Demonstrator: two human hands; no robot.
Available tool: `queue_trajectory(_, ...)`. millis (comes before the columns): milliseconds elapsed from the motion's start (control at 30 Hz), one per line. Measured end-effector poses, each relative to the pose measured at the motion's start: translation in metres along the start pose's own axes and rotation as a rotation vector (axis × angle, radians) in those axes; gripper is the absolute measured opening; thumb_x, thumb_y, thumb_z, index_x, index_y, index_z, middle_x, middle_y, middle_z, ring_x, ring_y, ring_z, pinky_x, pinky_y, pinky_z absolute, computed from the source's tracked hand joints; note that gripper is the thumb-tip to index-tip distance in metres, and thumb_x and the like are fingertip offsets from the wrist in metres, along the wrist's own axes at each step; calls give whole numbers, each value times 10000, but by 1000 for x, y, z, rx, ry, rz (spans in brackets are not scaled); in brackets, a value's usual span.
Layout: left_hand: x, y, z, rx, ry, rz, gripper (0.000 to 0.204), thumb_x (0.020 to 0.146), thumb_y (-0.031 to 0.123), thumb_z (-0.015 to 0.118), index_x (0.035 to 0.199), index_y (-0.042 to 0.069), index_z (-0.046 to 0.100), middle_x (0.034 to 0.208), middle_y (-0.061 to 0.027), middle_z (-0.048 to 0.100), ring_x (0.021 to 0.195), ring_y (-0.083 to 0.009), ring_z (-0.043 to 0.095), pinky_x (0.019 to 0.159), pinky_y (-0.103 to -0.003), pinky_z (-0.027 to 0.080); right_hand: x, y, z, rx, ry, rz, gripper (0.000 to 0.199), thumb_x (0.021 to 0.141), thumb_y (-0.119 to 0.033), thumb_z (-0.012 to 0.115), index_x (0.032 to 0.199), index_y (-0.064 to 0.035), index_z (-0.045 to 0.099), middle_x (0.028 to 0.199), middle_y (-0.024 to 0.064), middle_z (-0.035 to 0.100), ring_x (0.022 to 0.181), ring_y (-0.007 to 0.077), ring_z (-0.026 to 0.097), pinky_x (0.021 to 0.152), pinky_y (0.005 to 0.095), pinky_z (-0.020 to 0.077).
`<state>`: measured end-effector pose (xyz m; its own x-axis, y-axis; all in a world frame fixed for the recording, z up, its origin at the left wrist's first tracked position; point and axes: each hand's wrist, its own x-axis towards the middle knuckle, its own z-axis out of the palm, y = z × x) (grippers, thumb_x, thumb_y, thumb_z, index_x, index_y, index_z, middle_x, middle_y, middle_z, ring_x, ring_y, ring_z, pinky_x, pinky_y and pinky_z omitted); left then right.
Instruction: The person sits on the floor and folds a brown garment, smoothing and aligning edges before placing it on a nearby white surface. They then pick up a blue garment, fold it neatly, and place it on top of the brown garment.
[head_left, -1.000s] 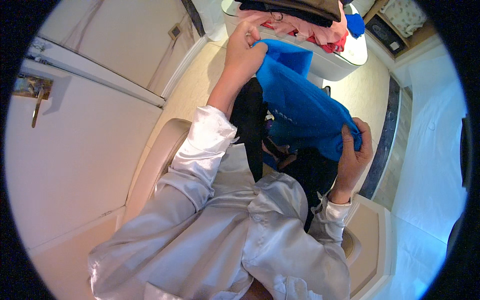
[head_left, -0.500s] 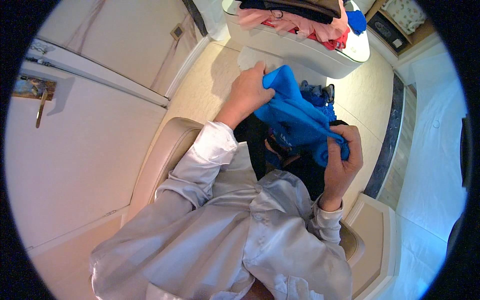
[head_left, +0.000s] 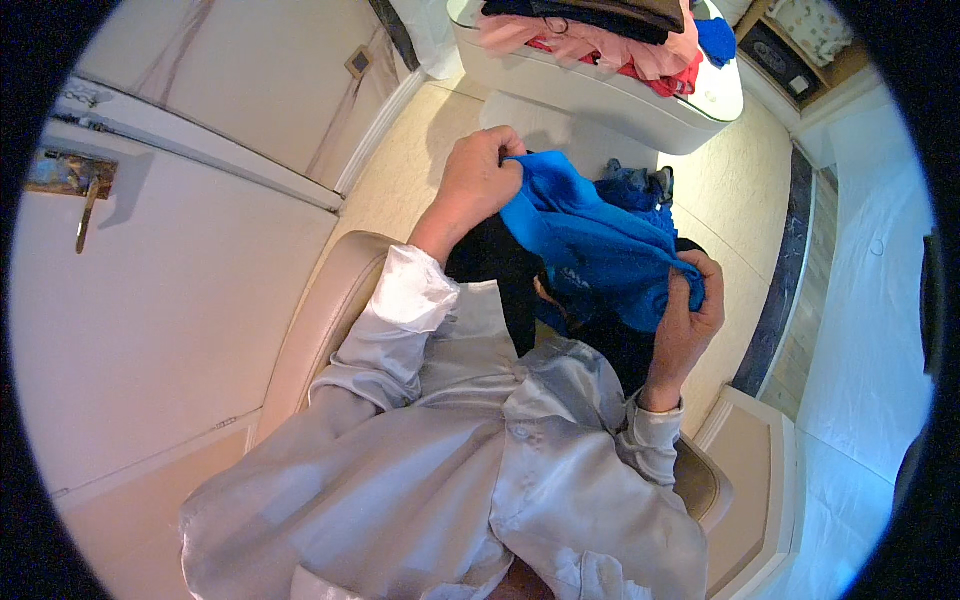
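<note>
A blue garment (head_left: pixel 595 235) with small light print hangs spread between my hands, above my dark-clad lap. My left hand (head_left: pixel 478 180) pinches its upper left edge. At the right edge, my right hand (head_left: pixel 692 300) is closed on the cloth, with the fabric bunched between thumb and fingers. The garment's exact kind cannot be told from its folds. Beyond it, dark blue crumpled clothing (head_left: pixel 640 192) lies low, partly hidden behind the blue cloth.
Ahead stands a white rounded bench (head_left: pixel 590 100) bearing folded clothes, among them a pink ruffled piece (head_left: pixel 590 45), and a blue cloth (head_left: pixel 715 42). I sit in a beige chair (head_left: pixel 330 300). A white door with a handle (head_left: pixel 88 210) is on the left; pale sheeting (head_left: pixel 860 290) hangs at right.
My left hand has moved slightly left and down, drawing the garment wider. Its raised upper corner has flattened, and the cloth is more stretched between both hands.
</note>
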<state>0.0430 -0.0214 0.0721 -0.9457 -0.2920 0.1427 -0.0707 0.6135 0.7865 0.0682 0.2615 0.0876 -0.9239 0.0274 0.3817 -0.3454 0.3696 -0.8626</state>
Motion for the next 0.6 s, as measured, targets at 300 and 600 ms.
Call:
queue_trajectory(300,13,15,-17,73,312,160,127,791,20,533,842,5,648,694,-120,642,631,-153,608,588,-306,476,8,18,-13,45,126,78,88,923,-48,634,1010,-58,643,955,13,610,829,100,526,751,237,436)
queue_trajectory(600,89,98,-50,116,521,410,120,896,14,501,860,10,615,783,-84,660,745,-136,626,653,-277,497,32,-4,0,64,153,-1,132,903,-80,686,1007,-41,615,945,26,603,820,111,522,751,247,441)
